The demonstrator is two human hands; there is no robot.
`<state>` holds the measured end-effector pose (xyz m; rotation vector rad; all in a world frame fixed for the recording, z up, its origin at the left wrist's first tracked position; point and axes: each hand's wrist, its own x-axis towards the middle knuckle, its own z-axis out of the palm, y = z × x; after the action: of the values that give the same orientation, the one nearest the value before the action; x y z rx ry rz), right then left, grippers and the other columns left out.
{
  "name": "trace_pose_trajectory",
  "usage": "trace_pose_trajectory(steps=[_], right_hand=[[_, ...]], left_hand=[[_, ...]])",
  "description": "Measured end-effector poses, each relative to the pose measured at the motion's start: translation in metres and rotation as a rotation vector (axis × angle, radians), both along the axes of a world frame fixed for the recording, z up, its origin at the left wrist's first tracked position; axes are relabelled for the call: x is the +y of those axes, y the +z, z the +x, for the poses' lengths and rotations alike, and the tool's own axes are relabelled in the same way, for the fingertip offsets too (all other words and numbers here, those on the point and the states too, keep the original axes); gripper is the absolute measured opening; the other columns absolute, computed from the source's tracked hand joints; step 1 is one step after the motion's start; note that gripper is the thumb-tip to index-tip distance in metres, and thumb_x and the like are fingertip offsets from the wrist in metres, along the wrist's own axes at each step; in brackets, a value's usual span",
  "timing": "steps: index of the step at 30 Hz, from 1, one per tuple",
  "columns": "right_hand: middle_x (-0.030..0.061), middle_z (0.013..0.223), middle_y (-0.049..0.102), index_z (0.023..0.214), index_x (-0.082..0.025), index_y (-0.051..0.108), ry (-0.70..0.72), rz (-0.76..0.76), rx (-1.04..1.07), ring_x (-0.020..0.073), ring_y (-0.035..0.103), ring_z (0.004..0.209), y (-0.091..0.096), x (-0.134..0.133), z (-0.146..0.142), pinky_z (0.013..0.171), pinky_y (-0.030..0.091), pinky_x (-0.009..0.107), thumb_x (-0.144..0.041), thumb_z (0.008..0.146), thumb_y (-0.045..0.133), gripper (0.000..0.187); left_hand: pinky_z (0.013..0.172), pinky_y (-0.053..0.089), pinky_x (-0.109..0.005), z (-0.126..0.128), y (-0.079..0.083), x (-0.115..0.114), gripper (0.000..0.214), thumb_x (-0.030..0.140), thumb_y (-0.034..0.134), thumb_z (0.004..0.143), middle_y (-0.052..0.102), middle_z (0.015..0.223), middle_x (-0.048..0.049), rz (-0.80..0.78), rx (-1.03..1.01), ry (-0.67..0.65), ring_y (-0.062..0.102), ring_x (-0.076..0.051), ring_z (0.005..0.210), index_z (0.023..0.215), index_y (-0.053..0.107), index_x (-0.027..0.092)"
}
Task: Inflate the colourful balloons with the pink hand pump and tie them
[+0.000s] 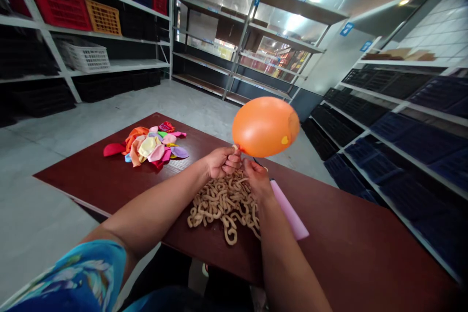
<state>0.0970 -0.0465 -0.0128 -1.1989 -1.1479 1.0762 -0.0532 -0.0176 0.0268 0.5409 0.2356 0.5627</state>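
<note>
An inflated orange balloon (261,124) with a small yellow mark floats just above my hands, its neck pointing down toward me. My left hand (224,162) is closed in a pinch at the balloon's neck, with a pale bit of cord at the fingertips. Close beside it, my right hand (258,178) pinches what looks like a piece of the tan cord; its fingers partly hide it. Below both hands lies a tangled heap of thick tan cord (219,202). A pink, tube-like object (290,212) with a dark end rests right of my right wrist.
A pile of limp, colourful balloons (148,146) lies on the left part of the dark red table (351,234). Shelving with crates, including a white basket (87,56), stands at the left. Racks with dark crates (420,141) line the right, and another shelf rack (237,34) stands behind.
</note>
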Motion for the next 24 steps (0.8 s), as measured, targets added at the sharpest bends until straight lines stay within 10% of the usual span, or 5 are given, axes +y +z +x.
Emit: trace_pose_trajectory(steps=[6,13,18,24], right_hand=[[-0.0080,0.053,0.041,0.075,-0.018,0.056,-0.001,-0.049,0.275,0.0024,0.029,0.036,0.012,-0.005,-0.001,0.033,0.020,0.017,-0.044,0.065,0.065,0.029],[0.0017,0.075,0.059,0.083,-0.020,0.063,-0.082,0.473,-0.597,0.0138,0.054,0.072,0.014,-0.013,-0.004,0.069,0.045,0.029,-0.031,0.078,0.052,0.016],[0.0065,0.097,0.059,0.091,-0.020,0.059,-0.118,0.765,-0.715,0.0162,0.054,0.094,0.023,-0.016,-0.002,0.086,0.043,0.033,-0.022,0.084,0.045,0.016],[0.0046,0.094,0.060,0.095,-0.021,0.054,-0.119,0.711,-0.572,0.0146,0.056,0.091,0.022,-0.018,-0.002,0.083,0.045,0.032,-0.021,0.086,0.041,0.016]], left_hand=[[0.034,0.008,-0.014,0.005,-0.008,0.006,0.027,0.036,0.045,0.083,0.018,0.047,0.0091,0.178,0.353,0.256,0.013,-0.002,0.035,0.067,0.037,0.016],[0.040,0.024,-0.018,0.017,-0.020,0.006,0.039,0.046,0.039,0.081,0.039,0.048,0.0041,0.652,0.789,0.690,0.031,-0.004,0.041,0.063,0.048,0.014],[0.050,0.033,-0.019,0.022,-0.029,0.005,0.043,0.047,0.035,0.082,0.049,0.057,0.0014,0.926,0.882,0.799,0.041,-0.008,0.053,0.066,0.055,0.013],[0.051,0.032,-0.020,0.026,-0.028,-0.001,0.045,0.045,0.031,0.085,0.050,0.056,0.0010,1.034,0.969,0.785,0.042,-0.009,0.053,0.065,0.056,0.014]])
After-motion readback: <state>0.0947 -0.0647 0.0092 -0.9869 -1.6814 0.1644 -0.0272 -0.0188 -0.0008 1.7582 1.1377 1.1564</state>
